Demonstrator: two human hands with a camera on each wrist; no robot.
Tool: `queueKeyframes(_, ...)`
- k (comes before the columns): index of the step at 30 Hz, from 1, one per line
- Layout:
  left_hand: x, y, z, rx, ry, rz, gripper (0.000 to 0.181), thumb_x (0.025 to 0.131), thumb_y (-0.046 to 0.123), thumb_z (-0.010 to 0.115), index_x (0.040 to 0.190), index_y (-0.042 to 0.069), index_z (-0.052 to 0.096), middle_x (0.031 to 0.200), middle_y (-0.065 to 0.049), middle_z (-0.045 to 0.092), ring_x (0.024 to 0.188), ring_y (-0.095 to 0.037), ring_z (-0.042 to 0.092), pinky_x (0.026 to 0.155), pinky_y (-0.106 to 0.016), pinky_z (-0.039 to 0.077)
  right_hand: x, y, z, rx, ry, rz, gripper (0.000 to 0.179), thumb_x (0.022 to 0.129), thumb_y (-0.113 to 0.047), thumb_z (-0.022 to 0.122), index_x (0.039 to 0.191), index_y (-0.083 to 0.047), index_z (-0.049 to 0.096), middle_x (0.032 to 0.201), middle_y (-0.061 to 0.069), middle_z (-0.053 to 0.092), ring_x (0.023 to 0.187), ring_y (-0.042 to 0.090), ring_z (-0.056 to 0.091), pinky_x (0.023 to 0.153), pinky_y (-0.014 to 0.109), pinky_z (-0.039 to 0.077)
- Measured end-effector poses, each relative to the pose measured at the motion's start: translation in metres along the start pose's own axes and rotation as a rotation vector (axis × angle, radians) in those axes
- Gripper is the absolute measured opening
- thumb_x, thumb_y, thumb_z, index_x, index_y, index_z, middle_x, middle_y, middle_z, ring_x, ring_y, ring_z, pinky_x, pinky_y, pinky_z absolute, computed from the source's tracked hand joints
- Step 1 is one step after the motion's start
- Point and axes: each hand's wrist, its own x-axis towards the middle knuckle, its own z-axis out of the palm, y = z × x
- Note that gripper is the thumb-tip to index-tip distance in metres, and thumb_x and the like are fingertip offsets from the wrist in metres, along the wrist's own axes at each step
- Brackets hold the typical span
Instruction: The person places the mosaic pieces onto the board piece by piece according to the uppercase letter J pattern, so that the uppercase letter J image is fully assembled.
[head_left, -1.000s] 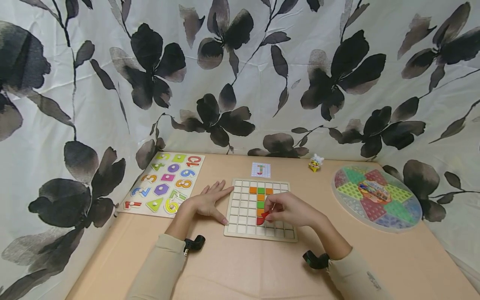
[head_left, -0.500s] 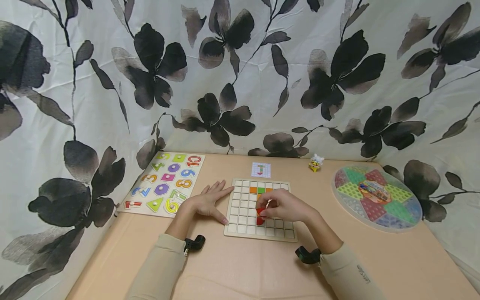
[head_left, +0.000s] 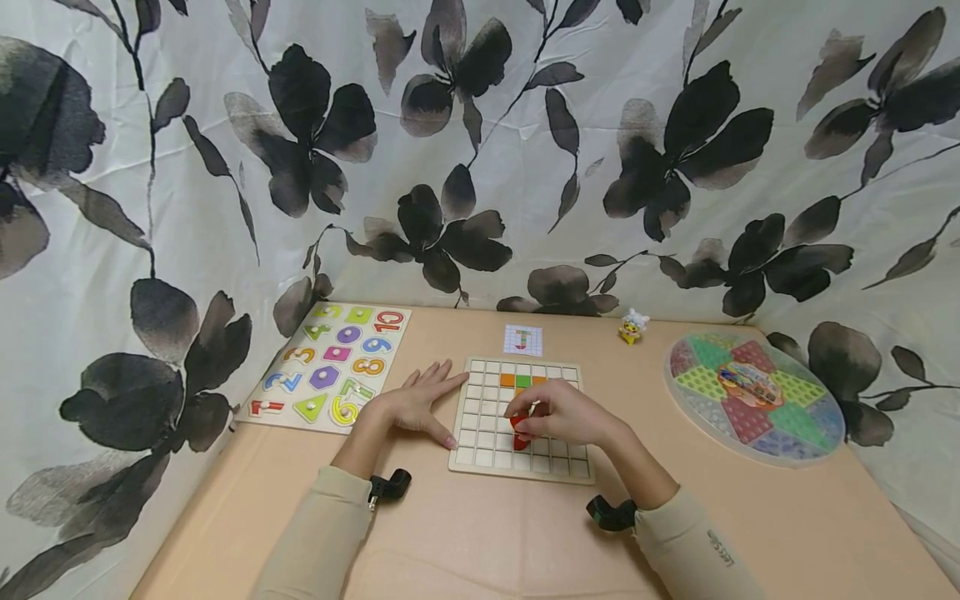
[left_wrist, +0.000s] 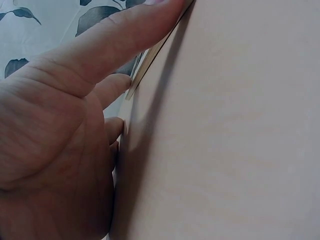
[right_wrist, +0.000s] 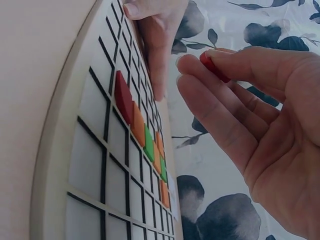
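Observation:
A pale grid board (head_left: 517, 477) lies mid-table. My left hand (head_left: 408, 406) spreads its fingers along the board's left side, with thumb and index fingertip at its edge. Above the board, my right hand (head_left: 562, 414) pinches a small red tile (right_wrist: 215, 67) between thumb and fingers. Below it, another red tile (right_wrist: 122, 97) sits in a square near the board's front. From there a column of orange tiles (right_wrist: 138, 124) and green tiles (right_wrist: 148, 144) runs up to a short crosswise row. In the head view my right hand covers part of this column.
A small card (head_left: 522, 340) with a gridded J lies behind the board. A number puzzle (head_left: 303, 385) is at the left and a round, colourful star-patterned board (head_left: 817, 425) at the right. A small toy figure (head_left: 632, 327) stands near the back edge.
My right hand has moved left across the board, still holding the red tile, and now hovers over the tile column. My left hand stays in place.

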Motion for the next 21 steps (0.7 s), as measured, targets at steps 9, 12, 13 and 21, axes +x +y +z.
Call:
queueKeyframes(9, 0.000, 0.000, 0.001, 0.009, -0.001, 0.007, 0.122, 0.070, 0.059, 0.090, 0.168, 0.028, 0.022, 0.176, -0.014, -0.004, 0.163, -0.035, -0.009, 0.130, -0.058, -0.008, 0.004, 0.001, 0.007, -0.042, 0.046, -0.004, 0.019, 0.094, -0.011, 0.077, 0.113, -0.008, 0.076, 0.099, -0.005, 0.074, 0.083, 0.012, 0.063, 0.075, 0.025, 0.057)
queueKeyframes(12, 0.000, -0.002, 0.001, 0.015, -0.001, 0.009, 0.123, 0.070, 0.060, 0.089, 0.168, 0.028, 0.022, 0.176, -0.015, -0.004, 0.163, -0.035, -0.009, 0.130, -0.058, -0.008, 0.006, 0.003, 0.010, -0.029, 0.047, -0.002, 0.019, 0.094, -0.011, 0.077, 0.113, -0.008, 0.076, 0.099, -0.006, 0.074, 0.088, 0.013, 0.065, 0.080, 0.026, 0.057)
queueKeyframes(13, 0.000, -0.002, 0.001, 0.018, -0.002, 0.008, 0.123, 0.070, 0.061, 0.089, 0.168, 0.028, 0.022, 0.176, -0.014, -0.004, 0.163, -0.034, -0.009, 0.130, -0.058, -0.008, 0.007, 0.004, 0.011, -0.028, 0.049, -0.003, 0.019, 0.094, -0.011, 0.077, 0.113, -0.008, 0.076, 0.100, -0.006, 0.074, 0.088, 0.013, 0.065, 0.081, 0.025, 0.057)
queueKeyframes(21, 0.002, -0.005, 0.003, 0.015, 0.009, 0.013, 0.124, 0.069, 0.062, 0.089, 0.168, 0.029, 0.021, 0.176, -0.014, -0.003, 0.163, -0.035, -0.009, 0.130, -0.059, -0.006, 0.011, 0.013, 0.017, -0.001, 0.052, -0.004, 0.019, 0.093, -0.011, 0.079, 0.111, -0.005, 0.077, 0.101, -0.002, 0.076, 0.084, 0.009, 0.067, 0.077, 0.023, 0.058)
